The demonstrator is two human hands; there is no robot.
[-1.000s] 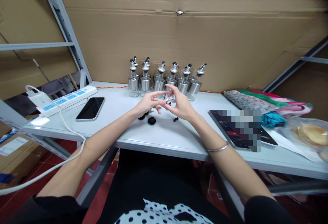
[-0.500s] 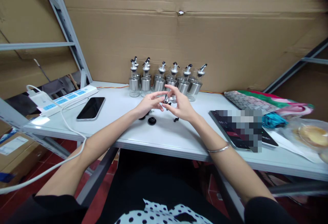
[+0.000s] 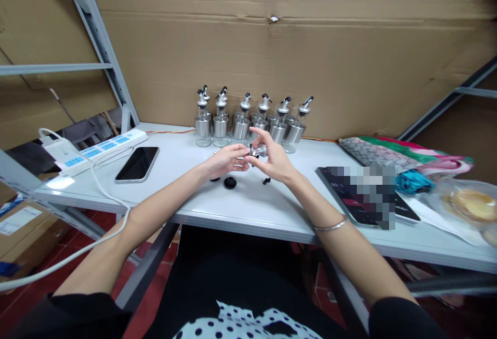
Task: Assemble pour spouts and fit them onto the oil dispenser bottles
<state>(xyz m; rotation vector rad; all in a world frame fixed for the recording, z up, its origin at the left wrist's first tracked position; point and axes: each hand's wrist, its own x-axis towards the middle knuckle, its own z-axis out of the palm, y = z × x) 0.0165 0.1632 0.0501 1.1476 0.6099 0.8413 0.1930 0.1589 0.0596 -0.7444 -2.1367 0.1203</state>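
Above the middle of the white table [image 3: 252, 209], my right hand [image 3: 274, 160] pinches a small silver pourer cap [image 3: 258, 150] between thumb and fingers. My left hand [image 3: 225, 160] meets it from the left, its fingertips touching the same cap. Under the hands lie a round black stopper [image 3: 230, 182] and a small black part [image 3: 266, 180]. Behind them stands a row of several glass dispenser bottles [image 3: 248, 121] with silver pourer tops.
A black phone [image 3: 137, 164] lies at the left beside a white power strip [image 3: 97, 148] with a trailing cable. A dark tablet [image 3: 363, 196], folded cloth [image 3: 388, 155] and a plastic bag [image 3: 466, 204] fill the right. Cardboard lines the back wall.
My left fingers have curled in from spread to pinching at the cap. The right hand keeps the cap in nearly the same place.
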